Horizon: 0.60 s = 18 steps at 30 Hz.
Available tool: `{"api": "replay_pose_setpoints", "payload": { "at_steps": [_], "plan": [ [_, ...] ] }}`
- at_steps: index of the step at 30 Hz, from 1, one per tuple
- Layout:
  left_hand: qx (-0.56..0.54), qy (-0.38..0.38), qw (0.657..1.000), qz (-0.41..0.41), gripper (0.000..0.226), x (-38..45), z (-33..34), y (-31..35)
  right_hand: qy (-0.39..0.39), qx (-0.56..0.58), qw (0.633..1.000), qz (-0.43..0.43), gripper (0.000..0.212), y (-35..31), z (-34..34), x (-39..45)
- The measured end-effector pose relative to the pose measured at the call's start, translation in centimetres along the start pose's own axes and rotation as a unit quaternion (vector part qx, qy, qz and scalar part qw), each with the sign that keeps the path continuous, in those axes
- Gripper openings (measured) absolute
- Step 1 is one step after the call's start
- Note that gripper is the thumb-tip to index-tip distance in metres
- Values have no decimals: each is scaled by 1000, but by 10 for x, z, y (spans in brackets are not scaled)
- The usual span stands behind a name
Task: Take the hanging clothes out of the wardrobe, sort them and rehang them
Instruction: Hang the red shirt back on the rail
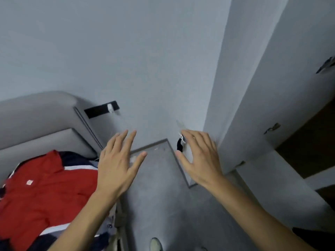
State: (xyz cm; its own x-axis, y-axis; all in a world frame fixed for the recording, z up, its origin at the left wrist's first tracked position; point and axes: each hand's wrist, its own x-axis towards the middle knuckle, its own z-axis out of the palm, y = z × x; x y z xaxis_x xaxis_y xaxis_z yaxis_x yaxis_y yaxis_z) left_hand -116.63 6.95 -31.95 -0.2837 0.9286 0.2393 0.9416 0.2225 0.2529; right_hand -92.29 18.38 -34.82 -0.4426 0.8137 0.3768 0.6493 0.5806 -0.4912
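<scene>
head view shows both hands raised over the grey floor (159, 196), each spread wide and holding nothing. the left hand (116, 163) hovers just beside the bed's edge, fingers straight. the right hand (201, 158) has relaxed fingers, in front of the wall corner. the clothes lie on the bed (36, 127) at lower left: a red garment (41, 196) on top, with dark blue and white cloth beneath it. the wardrobe (272, 105) stands at right, its door open and the inside dark.
</scene>
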Motion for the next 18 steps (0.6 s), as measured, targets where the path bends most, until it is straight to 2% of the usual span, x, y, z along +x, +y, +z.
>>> {"api": "replay_pose_setpoints", "payload": {
  "at_steps": [5,11,18],
  "plan": [
    [50,37,988,-140,73,-74,-32,-70,-74,46,991,-106,61,-72,51,5],
    [73,76,946,-308,74,-179,-62,-126,-158,96,958,-221,62,-171,115,-1],
    [37,110,897,-426,74,-258,-66,-211,-228,128,914,-308,61,-274,192,-7]
  ]
}}
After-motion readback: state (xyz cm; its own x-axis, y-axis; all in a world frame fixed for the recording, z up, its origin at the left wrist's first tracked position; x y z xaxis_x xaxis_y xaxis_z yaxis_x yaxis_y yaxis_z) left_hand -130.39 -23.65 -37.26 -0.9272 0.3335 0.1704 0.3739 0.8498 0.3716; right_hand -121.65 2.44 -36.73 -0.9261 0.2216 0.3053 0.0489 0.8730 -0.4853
